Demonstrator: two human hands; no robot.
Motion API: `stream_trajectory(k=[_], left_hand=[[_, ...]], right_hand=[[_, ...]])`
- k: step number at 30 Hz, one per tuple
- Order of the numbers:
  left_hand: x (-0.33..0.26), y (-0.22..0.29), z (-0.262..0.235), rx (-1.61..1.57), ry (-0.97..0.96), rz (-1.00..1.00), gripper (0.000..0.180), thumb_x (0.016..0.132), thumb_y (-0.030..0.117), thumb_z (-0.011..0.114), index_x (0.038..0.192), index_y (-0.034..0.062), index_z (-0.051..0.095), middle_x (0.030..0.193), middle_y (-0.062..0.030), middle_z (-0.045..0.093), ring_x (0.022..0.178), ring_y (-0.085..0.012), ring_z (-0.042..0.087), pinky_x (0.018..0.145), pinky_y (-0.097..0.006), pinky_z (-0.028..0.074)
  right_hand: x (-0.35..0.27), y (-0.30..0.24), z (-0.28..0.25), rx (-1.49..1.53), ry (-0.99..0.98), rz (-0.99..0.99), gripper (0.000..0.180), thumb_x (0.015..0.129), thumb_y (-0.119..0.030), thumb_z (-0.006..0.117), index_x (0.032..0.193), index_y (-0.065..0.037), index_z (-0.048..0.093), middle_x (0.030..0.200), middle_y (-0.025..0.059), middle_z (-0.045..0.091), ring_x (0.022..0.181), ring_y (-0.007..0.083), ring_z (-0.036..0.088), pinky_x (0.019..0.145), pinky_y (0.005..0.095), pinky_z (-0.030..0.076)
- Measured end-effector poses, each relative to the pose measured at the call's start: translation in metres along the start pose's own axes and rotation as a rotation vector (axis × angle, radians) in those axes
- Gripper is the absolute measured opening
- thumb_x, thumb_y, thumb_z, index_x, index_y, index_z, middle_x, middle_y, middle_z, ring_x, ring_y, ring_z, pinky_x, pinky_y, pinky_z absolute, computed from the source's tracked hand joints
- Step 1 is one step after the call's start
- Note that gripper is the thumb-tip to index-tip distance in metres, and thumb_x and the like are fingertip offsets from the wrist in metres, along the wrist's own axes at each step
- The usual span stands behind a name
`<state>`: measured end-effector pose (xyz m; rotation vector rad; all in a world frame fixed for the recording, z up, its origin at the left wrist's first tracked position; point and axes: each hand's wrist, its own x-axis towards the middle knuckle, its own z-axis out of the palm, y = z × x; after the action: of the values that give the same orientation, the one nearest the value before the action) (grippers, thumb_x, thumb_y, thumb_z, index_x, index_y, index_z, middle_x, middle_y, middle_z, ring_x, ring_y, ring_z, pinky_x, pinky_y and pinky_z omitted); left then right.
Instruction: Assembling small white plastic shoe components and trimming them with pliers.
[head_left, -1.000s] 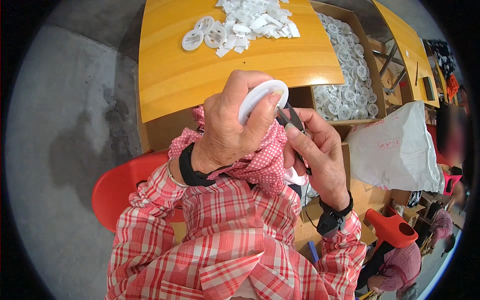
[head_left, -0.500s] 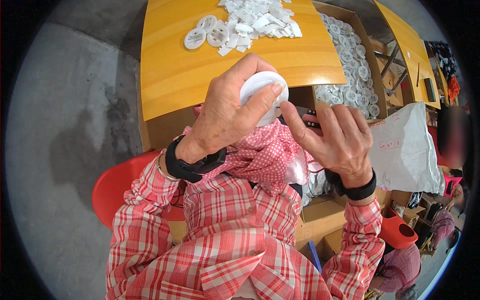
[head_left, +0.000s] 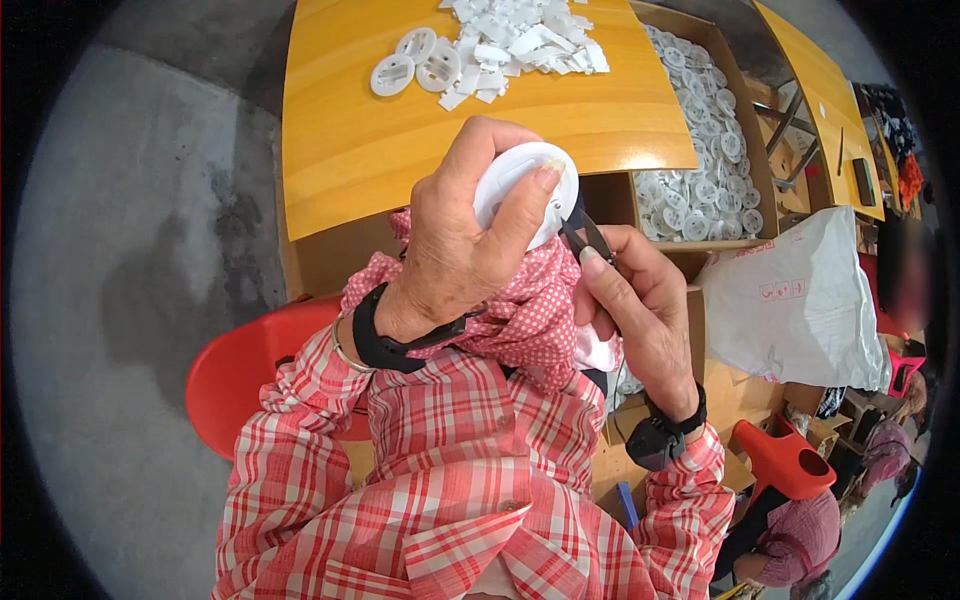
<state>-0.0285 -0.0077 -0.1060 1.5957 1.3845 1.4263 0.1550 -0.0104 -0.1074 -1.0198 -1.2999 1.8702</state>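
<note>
My left hand (head_left: pixel 455 235) is closed around a round white plastic disc (head_left: pixel 515 180), its thumb pressed across the face. The disc is tilted, held above my lap at the near edge of the table. In my right hand (head_left: pixel 640 300) is a pair of small dark snips (head_left: pixel 596 236), gripped between thumb and fingers. Their two pointed blades stand apart, with the tips at the disc's lower right edge by a small metal bit. My fingers hide most of the snips' handle. A pink polka-dot cloth (head_left: pixel 530 310) lies over my lap beneath both hands.
On the yellow wooden table (head_left: pixel 400 140) sit a heap of white plastic pieces (head_left: pixel 520 40) and several round discs (head_left: pixel 392 75). A box of many similar discs (head_left: pixel 700 150) stands to the right, near a white sack (head_left: pixel 795 300). Another person (head_left: pixel 800 530) is at lower right.
My right hand has turned over and drawn lower, bringing the snips' blades into sight against the disc's edge. My left hand keeps its hold on the disc, shifted only slightly.
</note>
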Motion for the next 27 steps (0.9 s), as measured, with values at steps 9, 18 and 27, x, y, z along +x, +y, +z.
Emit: stream_trajectory(k=[9, 18, 27], left_hand=[[0.0017, -0.0014, 0.001, -0.05, 0.036, -0.019, 0.02, 0.089, 0.016, 0.062, 0.102, 0.0018, 0.055, 0.086, -0.0104, 0.066, 0.078, -0.0159, 0.065, 0.066, -0.029, 0.052], [0.0017, -0.0021, 0.0008, -0.054, 0.035, 0.003, 0.02, 0.089, 0.015, 0.063, 0.102, 0.0013, 0.055, 0.086, -0.01, 0.066, 0.078, -0.0151, 0.065, 0.066, -0.029, 0.052], [-0.0009, -0.0004, 0.0008, -0.036, 0.023, -0.004, 0.021, 0.089, 0.016, 0.063, 0.102, 0.0016, 0.055, 0.087, -0.0101, 0.066, 0.078, -0.0151, 0.065, 0.066, -0.028, 0.052]], right_hand=[[0.0031, -0.0029, 0.0038, 0.005, 0.013, -0.008, 0.027, 0.097, -0.018, 0.054, 0.117, -0.001, 0.058, 0.069, -0.0035, 0.057, 0.058, 0.0011, 0.05, 0.049, 0.0156, 0.035], [0.0026, -0.0036, 0.005, -0.005, 0.038, -0.008, 0.027, 0.097, -0.018, 0.055, 0.118, -0.001, 0.058, 0.069, -0.0039, 0.057, 0.058, 0.0009, 0.049, 0.049, 0.0155, 0.035], [0.0016, -0.0031, 0.0048, -0.001, 0.034, 0.014, 0.026, 0.097, -0.018, 0.056, 0.117, -0.001, 0.059, 0.068, -0.0037, 0.057, 0.057, 0.0007, 0.049, 0.048, 0.0158, 0.034]])
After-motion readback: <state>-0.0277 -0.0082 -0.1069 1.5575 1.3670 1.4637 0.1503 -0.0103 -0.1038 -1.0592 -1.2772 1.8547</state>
